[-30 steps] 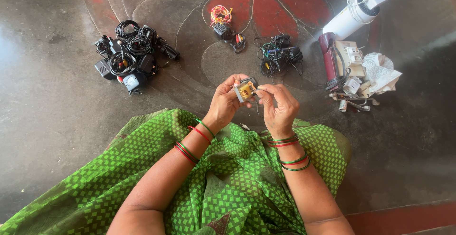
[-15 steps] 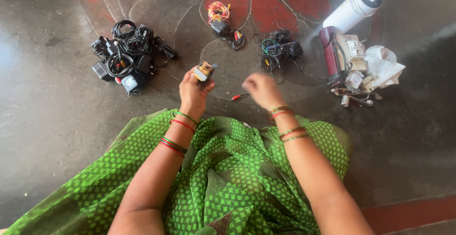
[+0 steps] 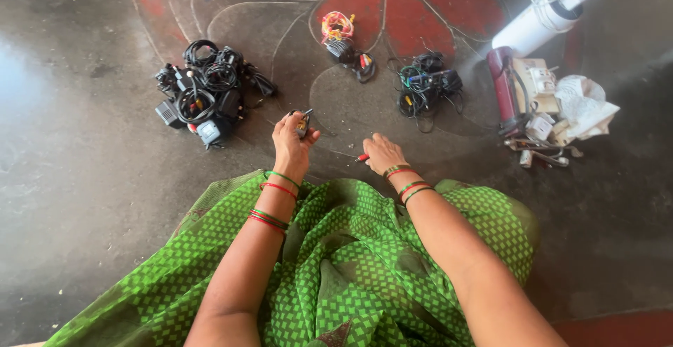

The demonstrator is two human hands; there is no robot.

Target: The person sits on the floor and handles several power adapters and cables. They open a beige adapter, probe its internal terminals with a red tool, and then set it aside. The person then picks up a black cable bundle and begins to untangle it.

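The left hand is covering most of a small dark part, too small to identify. The right hand is hiding all but the red tip of a tool at its nine o'clock. The white tube is running off the frame at one o'clock.

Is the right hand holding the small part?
No, the small part is gripped in the left hand; the right hand rests low on the floor by a red-handled tool.
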